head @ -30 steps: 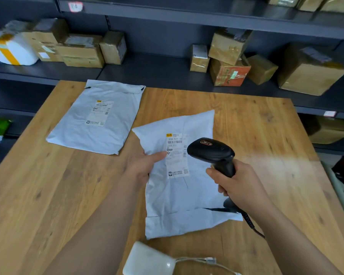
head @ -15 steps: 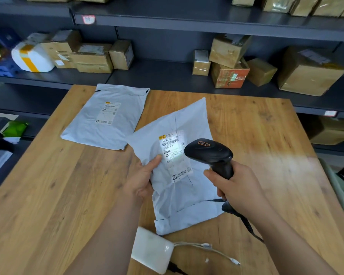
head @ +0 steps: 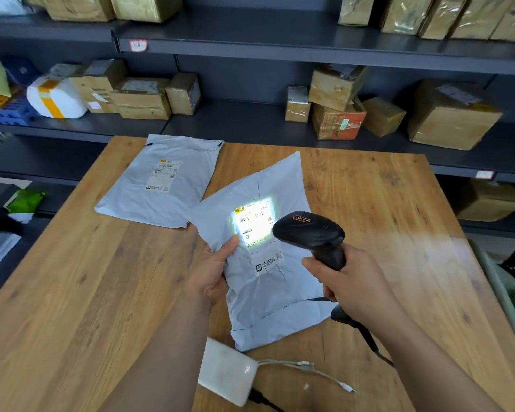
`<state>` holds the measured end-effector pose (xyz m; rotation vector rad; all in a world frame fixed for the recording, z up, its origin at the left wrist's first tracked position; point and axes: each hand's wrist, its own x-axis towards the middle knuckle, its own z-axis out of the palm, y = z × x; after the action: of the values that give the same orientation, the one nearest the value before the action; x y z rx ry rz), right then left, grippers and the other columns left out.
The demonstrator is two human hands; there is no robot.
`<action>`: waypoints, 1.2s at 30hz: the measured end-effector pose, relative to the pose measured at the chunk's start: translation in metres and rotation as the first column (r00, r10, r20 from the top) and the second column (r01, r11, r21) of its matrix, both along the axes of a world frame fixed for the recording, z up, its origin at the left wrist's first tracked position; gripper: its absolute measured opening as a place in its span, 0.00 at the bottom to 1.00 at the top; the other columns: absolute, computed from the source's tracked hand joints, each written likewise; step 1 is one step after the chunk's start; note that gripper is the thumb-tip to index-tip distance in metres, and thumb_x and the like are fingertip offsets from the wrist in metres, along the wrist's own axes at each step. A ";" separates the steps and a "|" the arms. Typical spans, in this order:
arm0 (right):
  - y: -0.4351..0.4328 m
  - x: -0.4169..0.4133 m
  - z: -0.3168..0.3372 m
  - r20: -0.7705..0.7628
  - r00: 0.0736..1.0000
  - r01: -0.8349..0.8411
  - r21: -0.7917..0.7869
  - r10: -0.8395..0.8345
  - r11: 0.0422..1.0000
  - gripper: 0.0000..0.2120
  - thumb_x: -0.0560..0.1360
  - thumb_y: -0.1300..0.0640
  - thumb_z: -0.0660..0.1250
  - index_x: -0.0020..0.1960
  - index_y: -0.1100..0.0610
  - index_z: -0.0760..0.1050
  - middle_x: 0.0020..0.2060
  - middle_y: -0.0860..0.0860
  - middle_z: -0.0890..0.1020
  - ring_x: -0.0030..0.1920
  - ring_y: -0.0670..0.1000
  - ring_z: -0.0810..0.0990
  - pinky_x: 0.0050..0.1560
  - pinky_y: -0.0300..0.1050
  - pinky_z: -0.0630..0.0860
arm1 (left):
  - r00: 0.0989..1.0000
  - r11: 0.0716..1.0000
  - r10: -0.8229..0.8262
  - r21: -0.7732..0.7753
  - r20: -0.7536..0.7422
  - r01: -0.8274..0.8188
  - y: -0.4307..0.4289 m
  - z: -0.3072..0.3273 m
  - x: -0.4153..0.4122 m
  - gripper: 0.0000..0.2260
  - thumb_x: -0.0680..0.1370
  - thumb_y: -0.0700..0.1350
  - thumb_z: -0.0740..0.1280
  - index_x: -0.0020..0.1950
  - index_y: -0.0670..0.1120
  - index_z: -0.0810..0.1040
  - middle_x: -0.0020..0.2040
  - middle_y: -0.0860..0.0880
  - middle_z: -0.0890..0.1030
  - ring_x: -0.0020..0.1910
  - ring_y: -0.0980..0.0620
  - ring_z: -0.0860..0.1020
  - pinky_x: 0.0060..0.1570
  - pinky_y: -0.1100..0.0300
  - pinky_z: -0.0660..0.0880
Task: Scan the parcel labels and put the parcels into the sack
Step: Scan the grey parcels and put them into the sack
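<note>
A grey mailer parcel (head: 262,281) is tilted up off the wooden table (head: 72,292). My left hand (head: 213,272) grips its left edge, thumb on top beside the label (head: 254,224). My right hand (head: 351,281) grips the handle of a black barcode scanner (head: 308,230), whose head points at the label. Bright white scanner light falls on the label's upper part. A second grey mailer parcel (head: 164,185) lies flat at the table's far left, label up. At the right edge a green-grey rim (head: 497,292) shows, perhaps the sack.
A white power bank (head: 228,376) with a white cable (head: 309,370) lies at the table's near edge. The scanner's black cord (head: 372,343) trails to the right. Dark shelves behind hold several taped cardboard boxes (head: 452,114) and a white foam box (head: 54,98).
My left hand has lifted and turned the parcel's left side up toward me. The scanner light has come on brightly over the label. The view has shifted, showing more of the shelves.
</note>
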<state>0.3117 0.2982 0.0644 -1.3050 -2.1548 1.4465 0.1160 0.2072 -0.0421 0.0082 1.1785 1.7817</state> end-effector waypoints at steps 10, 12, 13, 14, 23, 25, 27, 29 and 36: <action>0.003 0.005 0.002 0.013 1.000 0.008 -0.004 -0.008 1.000 0.13 0.74 0.52 0.70 0.39 0.59 0.72 0.26 0.55 0.74 0.21 0.43 0.70 0.23 0.37 0.70 | 1.000 1.000 0.014 -0.010 -0.006 -0.014 0.003 -0.005 0.003 0.18 0.76 0.40 0.68 0.66 0.43 0.75 0.59 0.42 0.81 0.55 0.43 0.82 0.50 0.48 0.81; 0.004 0.005 0.002 0.016 1.000 0.006 -0.002 -0.006 1.000 0.13 0.74 0.52 0.70 0.40 0.60 0.72 0.26 0.55 0.74 0.21 0.43 0.70 0.23 0.37 0.70 | 1.000 1.000 0.009 -0.014 -0.007 -0.009 0.003 -0.007 0.002 0.19 0.75 0.40 0.68 0.66 0.43 0.75 0.59 0.42 0.81 0.56 0.42 0.81 0.50 0.47 0.80; 0.004 0.006 0.003 0.015 1.000 0.006 -0.001 -0.006 1.000 0.12 0.74 0.52 0.70 0.40 0.60 0.73 0.26 0.55 0.74 0.21 0.42 0.71 0.23 0.37 0.70 | 1.000 1.000 0.007 -0.015 -0.008 -0.008 0.003 -0.007 0.001 0.19 0.75 0.40 0.69 0.66 0.43 0.75 0.59 0.42 0.81 0.56 0.42 0.81 0.50 0.48 0.81; 0.004 0.006 0.003 0.015 1.000 0.006 -0.002 -0.006 1.000 0.12 0.74 0.52 0.70 0.40 0.59 0.73 0.26 0.54 0.74 0.21 0.42 0.71 0.23 0.36 0.70 | 1.000 1.000 0.005 -0.016 -0.008 -0.006 0.004 -0.008 0.001 0.20 0.74 0.41 0.69 0.66 0.43 0.75 0.59 0.43 0.82 0.55 0.42 0.81 0.49 0.48 0.81; 0.006 0.013 0.005 0.023 1.000 0.004 0.034 -0.005 0.999 0.11 0.73 0.51 0.70 0.41 0.58 0.75 0.25 0.53 0.75 0.22 0.42 0.73 0.28 0.40 0.72 | 0.997 0.999 -0.004 -0.042 -0.079 0.001 0.007 -0.017 -0.012 0.20 0.74 0.42 0.70 0.66 0.45 0.75 0.61 0.44 0.81 0.59 0.41 0.80 0.58 0.42 0.76; 0.006 0.014 0.006 0.026 1.000 0.002 0.035 -0.003 0.999 0.11 0.73 0.51 0.70 0.41 0.58 0.75 0.25 0.53 0.75 0.22 0.42 0.73 0.28 0.39 0.72 | 0.997 0.999 0.001 -0.052 -0.081 -0.005 0.007 -0.019 -0.013 0.17 0.76 0.40 0.68 0.65 0.46 0.76 0.59 0.45 0.82 0.57 0.42 0.80 0.58 0.42 0.76; 0.006 0.014 0.006 0.031 1.000 0.001 0.040 -0.002 0.999 0.11 0.73 0.50 0.70 0.41 0.57 0.75 0.25 0.52 0.75 0.22 0.42 0.74 0.29 0.42 0.73 | 0.997 0.998 0.007 -0.058 -0.074 -0.011 0.008 -0.019 -0.014 0.14 0.77 0.39 0.68 0.62 0.47 0.77 0.58 0.45 0.82 0.56 0.43 0.81 0.55 0.44 0.78; 0.007 0.014 0.005 0.037 0.999 0.001 0.039 -0.003 0.999 0.11 0.73 0.50 0.70 0.41 0.57 0.75 0.25 0.52 0.75 0.22 0.42 0.74 0.31 0.46 0.73 | 0.997 0.998 0.012 -0.068 -0.075 -0.017 0.008 -0.020 -0.014 0.13 0.76 0.40 0.68 0.61 0.48 0.78 0.57 0.46 0.83 0.56 0.43 0.81 0.53 0.46 0.79; 0.007 0.015 0.004 0.043 0.999 -0.005 0.032 0.004 0.999 0.10 0.73 0.49 0.71 0.42 0.55 0.75 0.25 0.52 0.76 0.22 0.42 0.74 0.31 0.46 0.74 | 0.996 0.997 0.017 -0.075 -0.088 -0.024 0.007 -0.023 -0.015 0.18 0.76 0.40 0.68 0.66 0.46 0.75 0.59 0.46 0.82 0.56 0.43 0.81 0.51 0.47 0.80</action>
<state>0.3266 0.3049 0.0683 -1.3329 -2.2001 1.3915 0.1009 0.2144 -0.0648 0.0294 1.3129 1.7682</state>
